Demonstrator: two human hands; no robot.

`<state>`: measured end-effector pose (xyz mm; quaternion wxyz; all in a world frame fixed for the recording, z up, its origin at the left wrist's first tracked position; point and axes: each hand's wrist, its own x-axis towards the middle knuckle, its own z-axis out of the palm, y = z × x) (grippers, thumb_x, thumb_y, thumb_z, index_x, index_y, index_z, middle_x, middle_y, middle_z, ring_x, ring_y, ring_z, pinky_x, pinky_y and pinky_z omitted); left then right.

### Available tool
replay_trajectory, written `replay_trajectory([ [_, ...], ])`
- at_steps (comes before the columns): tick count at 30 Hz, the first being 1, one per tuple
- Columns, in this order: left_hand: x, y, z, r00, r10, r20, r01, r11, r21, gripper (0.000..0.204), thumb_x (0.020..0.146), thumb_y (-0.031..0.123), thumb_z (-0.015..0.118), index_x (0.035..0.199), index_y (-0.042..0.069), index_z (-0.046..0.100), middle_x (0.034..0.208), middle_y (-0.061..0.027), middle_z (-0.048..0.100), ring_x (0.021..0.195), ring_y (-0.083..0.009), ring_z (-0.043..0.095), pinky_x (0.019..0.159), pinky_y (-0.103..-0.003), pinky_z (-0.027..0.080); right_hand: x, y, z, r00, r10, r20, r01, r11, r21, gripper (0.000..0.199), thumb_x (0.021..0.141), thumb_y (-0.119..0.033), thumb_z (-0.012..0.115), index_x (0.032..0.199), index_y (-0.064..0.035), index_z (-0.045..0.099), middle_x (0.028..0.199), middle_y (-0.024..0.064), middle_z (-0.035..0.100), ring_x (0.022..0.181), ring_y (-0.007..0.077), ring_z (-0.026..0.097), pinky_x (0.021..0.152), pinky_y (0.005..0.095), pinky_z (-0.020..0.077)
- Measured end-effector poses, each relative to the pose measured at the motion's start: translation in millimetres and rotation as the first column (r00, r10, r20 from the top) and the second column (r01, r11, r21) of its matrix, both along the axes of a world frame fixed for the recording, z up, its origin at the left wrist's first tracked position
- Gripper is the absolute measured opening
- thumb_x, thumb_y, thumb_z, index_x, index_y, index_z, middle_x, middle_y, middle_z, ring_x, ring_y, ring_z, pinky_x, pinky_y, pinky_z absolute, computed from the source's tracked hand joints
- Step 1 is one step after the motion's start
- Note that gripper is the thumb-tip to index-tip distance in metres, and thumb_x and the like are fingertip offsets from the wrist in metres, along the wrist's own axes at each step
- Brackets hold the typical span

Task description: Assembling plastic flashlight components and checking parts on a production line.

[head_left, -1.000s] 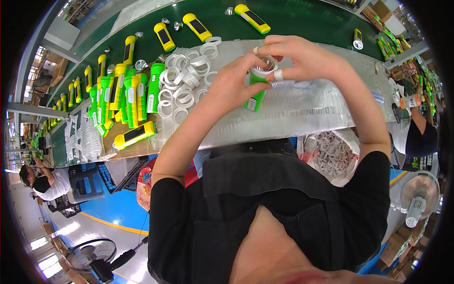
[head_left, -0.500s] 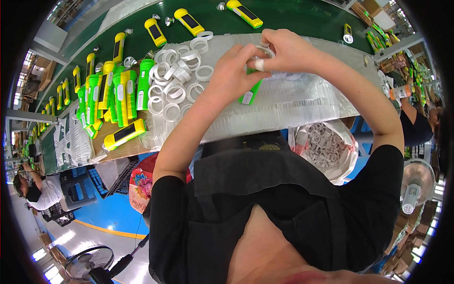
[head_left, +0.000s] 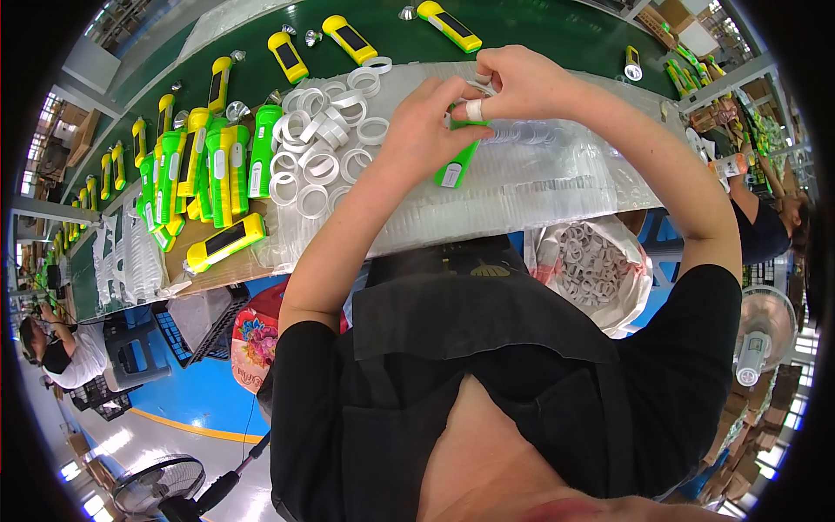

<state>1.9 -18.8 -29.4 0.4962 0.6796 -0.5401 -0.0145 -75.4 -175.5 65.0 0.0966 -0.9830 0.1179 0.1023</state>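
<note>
- Currently, at left: a heap of green-and-yellow plastic flashlights point(head_left: 221, 170).
- Next rightward: loose white plastic rings point(head_left: 333, 132), piled.
- Left hand point(head_left: 422, 124): fingers closed around a tilted green plastic flashlight point(head_left: 457, 163), mid-table, right of the rings.
- Right hand point(head_left: 522, 87): fingers bent over that flashlight's far end, white band point(head_left: 474, 110) on one; grip hidden, cannot tell.
- Near right: open white sack point(head_left: 637, 300) holding small whitish rings point(head_left: 591, 265).

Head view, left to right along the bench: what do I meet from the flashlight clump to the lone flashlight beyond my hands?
Flashlight clump → loose white rings → left hand → right hand → lone flashlight. The held green flashlight overlaps the hands, so it's left out.
</note>
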Motion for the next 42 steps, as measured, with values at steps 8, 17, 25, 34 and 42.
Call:
replay_trajectory([
  [8,-4,-1,-1,0.999,0.016,0.041,-0.014,1.000,-0.028,0.039,0.068,0.017,0.085,0.098,0.010,0.062,0.091,-0.0043,0.061,0.083,-0.0207,0.060,0.071,-0.032,0.049,-8,-16,-7,0.937,0.308,0.164,-0.340,0.914,0.223,0.060,0.073,-0.052,0.074,0.096,0.0019,0.060,0.073,0.0058,0.056,0.067,0.0209,0.057,0.062,0.0329,0.0469],
  [17,-1,-3,-1,1.000,0.002,-0.029,-0.003,0.998,-0.057,0.040,0.066,0.015,0.086,0.098,0.010,0.062,0.088,-0.0035,0.062,0.078,-0.0185,0.057,0.069,-0.031,0.048,-8,-18,-17,0.930,0.283,0.235,-0.316,0.941,0.118,0.050,0.075,-0.046,0.075,0.090,-0.0008,0.060,0.087,0.0107,0.062,0.077,0.0212,0.061,0.063,0.0362,0.0461],
  [25,2,-1,-2,0.990,-0.058,-0.125,0.050,0.996,-0.069,0.056,0.067,0.013,0.086,0.116,0.012,0.058,0.099,-0.0042,0.065,0.091,-0.0174,0.062,0.082,-0.032,0.050,-13,-14,-19,0.859,0.308,0.409,-0.396,0.905,0.152,0.039,0.082,-0.039,0.069,0.087,-0.0024,0.057,0.073,0.0111,0.058,0.065,0.0246,0.056,0.058,0.0355,0.0434],
  [34,-2,22,16,0.359,-0.327,-0.874,0.886,0.414,0.209,0.077,0.078,0.018,0.076,0.142,0.006,0.034,0.102,-0.0106,0.064,0.079,-0.0217,0.067,0.069,-0.033,0.053,-67,-4,-2,0.677,0.461,0.574,-0.545,0.838,-0.030,0.035,0.093,-0.037,0.053,0.114,-0.0095,0.057,0.087,0.0101,0.062,0.074,0.0304,0.064,0.063,0.0358,0.0505],
  [42,100,-134,-5,0.964,-0.217,0.154,0.122,0.874,0.470,0.076,0.078,0.030,0.075,0.140,0.008,0.038,0.105,-0.0200,0.064,0.092,-0.0374,0.064,0.079,-0.042,0.052,35,-122,-93,0.568,-0.270,0.777,-0.079,0.922,0.378,0.024,0.098,-0.031,0.049,0.112,-0.0129,0.056,0.093,0.0129,0.066,0.084,0.0340,0.065,0.074,0.0372,0.0511],
])
